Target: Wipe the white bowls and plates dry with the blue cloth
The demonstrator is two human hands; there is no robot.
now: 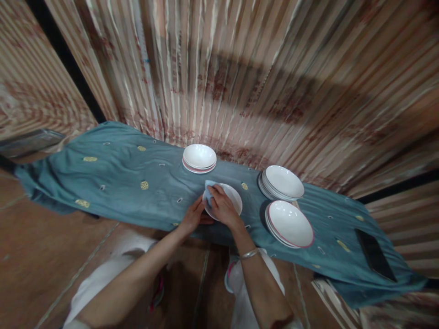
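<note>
In front of me, close to the near edge of the cloth-covered table, is a white plate (234, 197). My left hand (194, 214) grips its left rim, with some fingers hidden beneath it. A light blue cloth (209, 184) is pressed onto the plate's upper left part by my right hand (221, 204), whose fingers are bent over it. Behind the plate sits a small stack of white plates (199, 156), at least one with a pinkish rim.
To the right stand two stacks: white plates (284, 182) at the back and pink-rimmed plates (291, 224) nearer me. A black phone (375, 254) lies at the right end of the blue-green tablecloth (120, 183). A striped curtain (233, 91) hangs behind; dark poles flank the table.
</note>
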